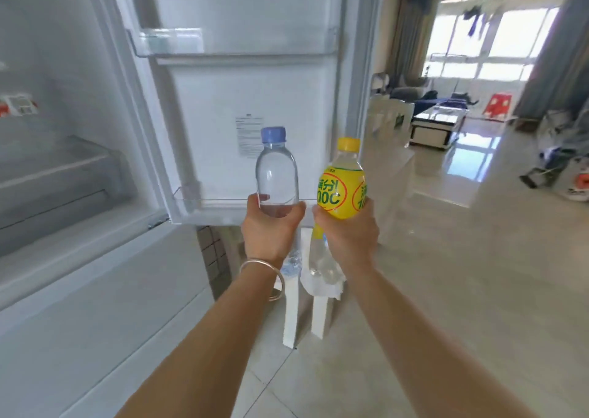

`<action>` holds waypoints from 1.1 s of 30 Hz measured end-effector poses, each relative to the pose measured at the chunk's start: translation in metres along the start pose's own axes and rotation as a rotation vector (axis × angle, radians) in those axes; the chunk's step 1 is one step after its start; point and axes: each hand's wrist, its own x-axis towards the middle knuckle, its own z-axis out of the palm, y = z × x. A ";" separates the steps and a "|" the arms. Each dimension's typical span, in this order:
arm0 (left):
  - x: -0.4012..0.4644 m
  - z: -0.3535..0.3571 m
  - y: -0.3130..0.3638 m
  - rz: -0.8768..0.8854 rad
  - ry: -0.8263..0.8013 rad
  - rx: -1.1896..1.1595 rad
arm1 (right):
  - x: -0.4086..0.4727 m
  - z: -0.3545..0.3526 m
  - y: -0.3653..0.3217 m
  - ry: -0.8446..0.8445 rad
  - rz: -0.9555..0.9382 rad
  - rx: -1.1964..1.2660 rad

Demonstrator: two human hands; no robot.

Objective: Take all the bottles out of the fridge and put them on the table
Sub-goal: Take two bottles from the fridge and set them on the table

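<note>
My left hand (269,226) grips the lower part of a clear water bottle (276,175) with a blue cap, held upright in front of the open fridge door (255,92). Beside it my right hand (345,231) grips a yellow-labelled bottle (342,188) with a yellow cap, also upright. Below my hands two more bottles (318,258) stand on a small white table (322,309), partly hidden behind my wrists. The door's lower shelf (220,199) and upper shelf (236,44) hold nothing that I can see.
The fridge interior (54,162) is at the left, with a drawer and a red-and-white package on a shelf. White chairs (389,121) stand just right of the door. A glossy tiled floor runs toward a living room with a low table (436,124).
</note>
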 end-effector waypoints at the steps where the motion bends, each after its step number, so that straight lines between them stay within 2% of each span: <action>1: -0.013 0.027 0.004 0.003 -0.021 0.002 | 0.012 -0.028 0.006 0.032 0.001 -0.014; 7: -0.087 0.180 0.018 0.002 -0.182 -0.010 | 0.083 -0.177 0.049 0.136 0.049 -0.118; 14: -0.120 0.305 0.010 -0.054 -0.267 0.037 | 0.160 -0.258 0.110 0.201 0.169 -0.135; 21: -0.054 0.411 -0.030 -0.105 -0.237 0.068 | 0.281 -0.243 0.158 0.174 0.215 -0.145; 27: 0.060 0.488 -0.057 -0.145 -0.160 0.105 | 0.407 -0.192 0.174 0.099 0.226 -0.191; 33: 0.159 0.536 -0.095 -0.248 -0.048 0.133 | 0.519 -0.128 0.190 -0.030 0.209 -0.194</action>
